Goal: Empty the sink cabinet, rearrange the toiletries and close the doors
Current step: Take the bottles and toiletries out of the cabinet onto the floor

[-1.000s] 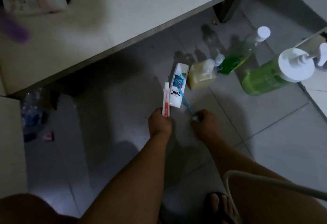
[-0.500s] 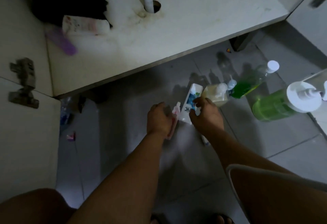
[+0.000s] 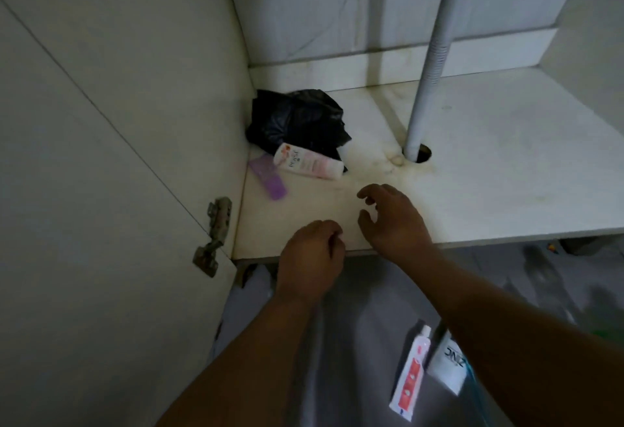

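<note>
Down on the floor near me lie a red-and-white toothpaste tube (image 3: 410, 373) and a white ZINC tube (image 3: 448, 365). Both hands are empty: left hand (image 3: 309, 259) loosely curled, right hand (image 3: 393, 220) spread over the cabinet shelf (image 3: 506, 170). Further in sit a pink tube (image 3: 308, 165), purple tube (image 3: 268, 175) and black bag (image 3: 297, 121).

The single head-worn camera looked forward and steeply down from close range into an open cabinet. The cabinet floor (image 3: 472, 170) filled the frame from 12 to 3 o'clock, with the drain pipe (image 3: 429, 65) rising toward 1 o'clock. The open door (image 3: 84, 190) spread across 9 o'clock. The tiled floor (image 3: 354, 342) lay at 6 o'clock, directly beneath the lens. Both forearms entered from the bottom edge.
</note>
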